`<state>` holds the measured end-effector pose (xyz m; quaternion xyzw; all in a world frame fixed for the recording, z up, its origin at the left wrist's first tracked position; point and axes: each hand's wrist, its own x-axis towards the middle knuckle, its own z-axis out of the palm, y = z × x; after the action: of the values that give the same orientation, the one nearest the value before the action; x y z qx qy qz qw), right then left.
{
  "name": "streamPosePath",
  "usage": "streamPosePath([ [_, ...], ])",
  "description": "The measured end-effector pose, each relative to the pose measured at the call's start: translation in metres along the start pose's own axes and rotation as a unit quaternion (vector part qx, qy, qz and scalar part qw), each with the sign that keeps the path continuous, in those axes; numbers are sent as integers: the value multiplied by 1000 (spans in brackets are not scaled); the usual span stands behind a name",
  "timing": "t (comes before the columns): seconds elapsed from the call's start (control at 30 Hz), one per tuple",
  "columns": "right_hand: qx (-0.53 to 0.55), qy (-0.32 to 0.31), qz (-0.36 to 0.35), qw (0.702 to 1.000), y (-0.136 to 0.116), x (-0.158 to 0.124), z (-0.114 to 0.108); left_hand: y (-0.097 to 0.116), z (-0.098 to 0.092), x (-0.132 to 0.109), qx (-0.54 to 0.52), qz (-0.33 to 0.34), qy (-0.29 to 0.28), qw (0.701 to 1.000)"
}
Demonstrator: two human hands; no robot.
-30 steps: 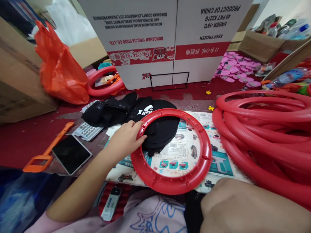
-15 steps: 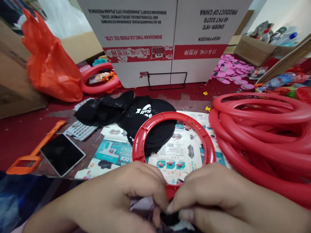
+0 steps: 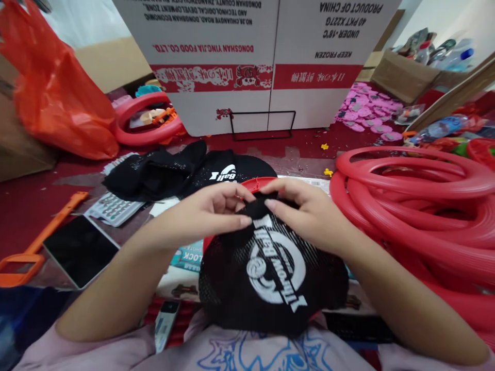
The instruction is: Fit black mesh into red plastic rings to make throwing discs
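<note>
Left hand: the left hand (image 3: 218,208) is narrow, thumb and fingers pinching the upper edge of the black net cloth (image 3: 270,273)
Right hand: the right hand (image 3: 309,211) is narrow too, its thumb on the near side of that same edge and its fingers beyond; the fingertips of both hands nearly meet
Cloth: it hangs below and between the two hands, its white round print facing up and slanted
Red ring: the red ring (image 3: 255,184) lies mostly hidden under the cloth; a piece of its rim shows just beyond the fingertips
Spare cloth: more black cloth (image 3: 154,175) lies beyond the left hand, bunched
Ring stack: a heap of red rings (image 3: 410,239) lies to the right of the right hand
Left side: a calculator (image 3: 114,208), a dark-screened tablet (image 3: 82,251) and an orange handle (image 3: 54,226) lie left of the left hand
Far side: a white carton (image 3: 309,31) with upside-down print stands beyond both hands; pink pieces (image 3: 363,111) lie beyond the right hand
</note>
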<state>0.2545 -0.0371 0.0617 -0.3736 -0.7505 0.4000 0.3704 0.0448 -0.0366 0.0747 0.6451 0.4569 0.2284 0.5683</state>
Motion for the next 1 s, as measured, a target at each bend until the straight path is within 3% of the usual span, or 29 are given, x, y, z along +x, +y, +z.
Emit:
streamPosePath([
  [0.03, 7, 24, -4, 1000, 12, 7, 2, -6, -6, 10, 15, -6, 13, 1000],
  [0.17, -44, -35, -44, 997, 62, 32, 11, -34, -23, 41, 75, 1, 35, 997],
  [0.3, -147, -86, -68, 983, 90, 42, 22, -56, -26, 48, 227, 39, 107, 967],
  [0.4, -162, -100, -61, 980, 94, 41, 29, -67, -24, 49, 310, 105, 191, 926],
  [0.47, -166, -111, -54, 978, 95, 39, 31, -75, -23, 52, 321, 99, 218, 916],
  [0.57, -201, -135, -39, 969, 95, 36, 33, -84, -22, 59, 290, 70, 219, 929],
  [0.7, -233, -144, -21, 961, 95, 34, 34, -89, -23, 64, 268, 86, 204, 938],
  [1.0, -292, -147, 2, 945, 92, 32, 37, -87, -22, 63, 280, 87, 208, 933],
])
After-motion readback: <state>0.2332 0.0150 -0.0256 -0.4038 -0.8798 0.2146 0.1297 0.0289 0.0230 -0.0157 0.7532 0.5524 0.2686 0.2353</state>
